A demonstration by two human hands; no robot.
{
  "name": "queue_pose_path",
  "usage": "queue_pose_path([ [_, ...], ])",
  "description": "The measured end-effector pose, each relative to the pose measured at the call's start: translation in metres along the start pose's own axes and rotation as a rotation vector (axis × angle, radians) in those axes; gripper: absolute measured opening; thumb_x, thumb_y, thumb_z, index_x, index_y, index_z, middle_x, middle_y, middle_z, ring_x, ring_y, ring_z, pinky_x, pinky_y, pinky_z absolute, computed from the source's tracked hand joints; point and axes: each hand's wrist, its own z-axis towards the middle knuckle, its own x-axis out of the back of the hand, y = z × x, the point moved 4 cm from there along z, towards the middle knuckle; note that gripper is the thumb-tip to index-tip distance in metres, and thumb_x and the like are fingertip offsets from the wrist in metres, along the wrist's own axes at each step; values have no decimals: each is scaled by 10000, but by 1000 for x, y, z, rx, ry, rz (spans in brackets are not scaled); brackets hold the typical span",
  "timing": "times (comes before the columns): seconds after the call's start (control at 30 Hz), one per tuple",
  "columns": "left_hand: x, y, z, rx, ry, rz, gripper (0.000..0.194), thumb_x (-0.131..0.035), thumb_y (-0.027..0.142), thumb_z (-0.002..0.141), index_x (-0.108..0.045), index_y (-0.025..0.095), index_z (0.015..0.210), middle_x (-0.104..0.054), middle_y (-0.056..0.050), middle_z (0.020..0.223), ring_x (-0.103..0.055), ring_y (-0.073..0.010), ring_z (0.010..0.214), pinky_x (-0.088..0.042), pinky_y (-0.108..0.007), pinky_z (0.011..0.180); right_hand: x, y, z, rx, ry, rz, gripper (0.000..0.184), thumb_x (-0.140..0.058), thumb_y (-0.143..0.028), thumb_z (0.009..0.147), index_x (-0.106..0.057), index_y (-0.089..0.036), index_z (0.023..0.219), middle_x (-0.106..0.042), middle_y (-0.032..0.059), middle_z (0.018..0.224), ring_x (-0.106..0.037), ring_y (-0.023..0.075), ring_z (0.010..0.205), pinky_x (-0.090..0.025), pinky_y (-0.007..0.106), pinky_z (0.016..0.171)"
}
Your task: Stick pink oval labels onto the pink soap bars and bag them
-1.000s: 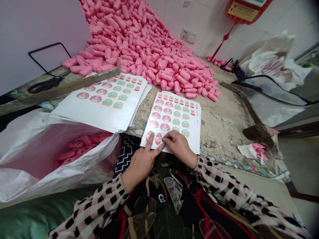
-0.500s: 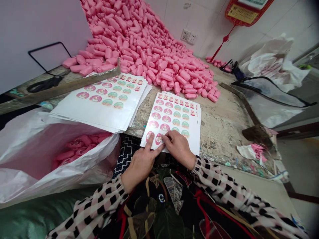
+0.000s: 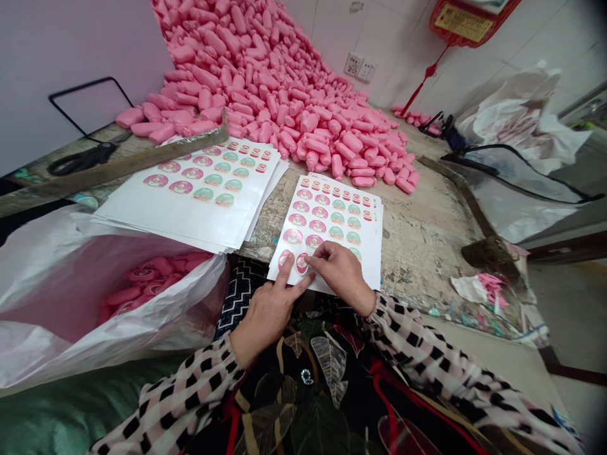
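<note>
A white sticker sheet (image 3: 327, 208) with rows of pink and green oval stickers and small red labels lies on top of others at the table's front edge. My left hand (image 3: 270, 306) presses its lower left corner, index finger and thumb stretched apart around a pink oval sticker (image 3: 300, 263). Thumb and index finger of my right hand (image 3: 344, 272) are pinched at that sticker's right edge; its other fingers are curled. Whether the sticker's edge has lifted is too small to tell.
A large heap of pink bottle-shaped pieces (image 3: 284, 107) covers the back. At left are another sheet stack (image 3: 190, 218) under a wooden strip (image 3: 118, 170), scissors (image 3: 83, 158) and a white bag (image 3: 38, 265) holding pink pieces. A brown tool (image 3: 484, 249) lies at right.
My right hand has shifted slightly, its thumb and index finger drawing closer together at the sticker's edge. My left hand stays in place on the sheet.
</note>
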Motion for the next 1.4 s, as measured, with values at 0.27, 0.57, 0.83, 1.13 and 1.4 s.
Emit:
queue_pose_path([
  [0.27, 1, -2, 0, -32, 29, -73, 690, -422, 148, 866, -138, 448, 1418, 96, -148, 1520, -644, -193, 769, -517, -389, 680, -13, 24, 3, 13, 41, 199, 259, -589, -470, 739, -602, -212, 723, -621, -24, 724, -528, 131, 669, -352, 241, 590],
  [0.57, 31, -15, -35, -122, 372, -614, 550, -508, 259, 869, -325, 236, 1387, -429, -107, 1387, -458, -223, 1209, -366, -367, 1014, -16, 30, 7, -27, 68, 451, 299, -617, -497, 709, -607, -200, 739, -607, -10, 705, -508, 129, 640, -389, 247, 593],
  [0.83, 48, -10, 4, 509, 87, -2235, 381, -458, 491, 864, -529, 163, 1045, -548, -8, 692, -515, -92, 540, -419, -207, 498, 6, 1, -14, 91, 11, 758, 252, -664, -422, 716, -583, -184, 720, -583, -7, 706, -492, 117, 648, -403, 254, 632],
  [1.13, 44, 4, 31, 540, -33, -2391, 320, -492, 388, 874, -609, 130, 1023, -570, -38, 807, -544, -98, 590, -466, -220, 473, 10, -16, -36, 146, -59, 693, 216, -682, -379, 721, -602, -179, 696, -601, -8, 682, -502, 119, 635, -402, 255, 616],
  [1.4, 44, 5, 32, 522, -34, -2362, 321, -484, 389, 875, -609, 138, 1032, -567, -46, 832, -555, -110, 611, -460, -219, 471, 6, -13, -36, 164, -64, 649, 230, -670, -407, 738, -604, -188, 718, -626, -5, 703, -538, 127, 638, -418, 255, 607],
])
